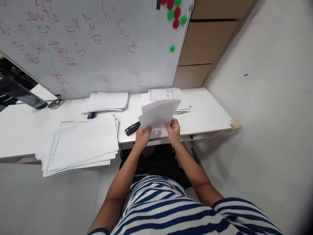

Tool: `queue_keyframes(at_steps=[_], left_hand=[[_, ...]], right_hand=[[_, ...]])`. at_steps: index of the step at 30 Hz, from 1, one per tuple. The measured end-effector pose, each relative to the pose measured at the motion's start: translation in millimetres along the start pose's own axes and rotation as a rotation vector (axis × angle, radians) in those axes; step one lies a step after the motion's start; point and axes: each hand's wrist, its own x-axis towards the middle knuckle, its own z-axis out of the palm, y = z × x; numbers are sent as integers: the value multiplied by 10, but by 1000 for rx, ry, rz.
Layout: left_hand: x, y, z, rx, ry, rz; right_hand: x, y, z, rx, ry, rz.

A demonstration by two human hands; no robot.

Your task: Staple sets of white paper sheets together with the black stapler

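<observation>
Between my two hands I hold several white paper sheets [158,112], tilted up above the desk's front edge and fanned slightly apart at the top. My left hand [143,137] grips their lower left edge, thumb on the near face. On the lower right edge, my right hand [173,131] pinches the sheets with its thumb in front. A black stapler [132,128] lies on the desk just left of my left hand, its right end hidden by the sheets and hand. Behind the held sheets rests a stack of printed papers [166,94], partly covered by them.
On the white desk [207,111] sit a large paper pile [85,140] overhanging the front edge, a smaller paper stack [107,101], a small dark object [92,115], a computer mouse [55,103] and a dark bottle [22,93]. A whiteboard [151,49] and cardboard boxes [207,42] stand behind; a wall [274,98] bounds the right.
</observation>
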Motion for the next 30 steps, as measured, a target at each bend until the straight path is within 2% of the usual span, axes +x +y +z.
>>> queue_keyframes(at_steps=[5, 9, 15, 17, 19, 21, 23, 26, 30], left_hand=[[-61, -103, 24, -16, -13, -41], [-98, -177, 62, 29, -34, -108], [-117, -217, 74, 73, -36, -135], [-132, -180, 78, 23, -23, -161], [-154, -126, 103, -83, 12, -223], [-180, -69, 155, -213, 38, -303], [-210, -17, 225, -292, 22, -336], [-266, 38, 328, -252, -72, -279], [-347, 66, 409, -196, -186, -212]], right_hand=[[-97, 204, -8, -71, 6, 18], [-138, 274, -30, -153, -4, 33], [-162, 330, -105, -300, -2, 34], [-210, 279, -115, -281, 63, -19], [-294, 193, -106, -201, 190, -40], [-409, 95, -81, -65, 278, 40], [-531, 12, -51, 77, 246, 178], [-673, -53, -26, 198, 142, 314], [-750, -49, -58, 229, 162, 386]])
